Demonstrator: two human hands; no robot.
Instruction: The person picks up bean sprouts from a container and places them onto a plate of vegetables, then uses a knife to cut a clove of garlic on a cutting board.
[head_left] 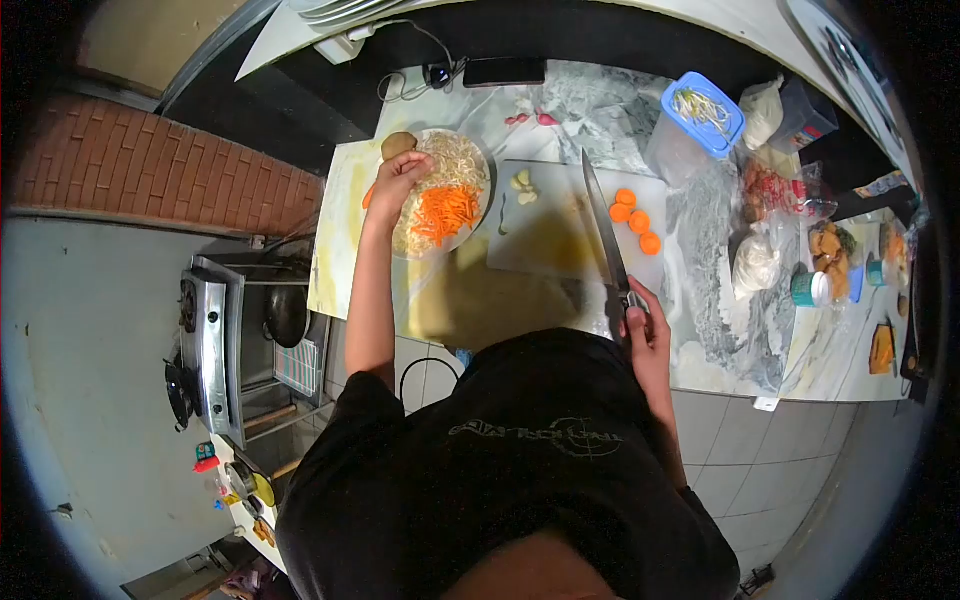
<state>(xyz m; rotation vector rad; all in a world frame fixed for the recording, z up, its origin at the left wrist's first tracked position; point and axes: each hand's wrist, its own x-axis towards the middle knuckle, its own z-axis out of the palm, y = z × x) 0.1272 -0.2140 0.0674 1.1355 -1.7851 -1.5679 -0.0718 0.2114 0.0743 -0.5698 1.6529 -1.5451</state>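
Note:
My right hand (645,325) is wrapped round the handle of a long knife (604,220), whose blade points away over the white cutting board (545,255). Several orange carrot slices (640,220) lie right of the blade, and peeled garlic cloves (523,186) lie on the board's left part. My left hand (402,172) is over the left side of a round plate (487,190), its fingers pressed together; what they hold, if anything, is too small to tell. Shredded carrot (445,212) lies on bean sprouts (455,158) on that plate. A brown round item (398,146) touches the plate's edge.
A container with a blue lid (702,115) stands behind the board at the right. Further right are bags (757,262) and a jar (810,289). A phone (504,72) and small red shallots (545,119) lie at the back. A stove (212,340) is far left.

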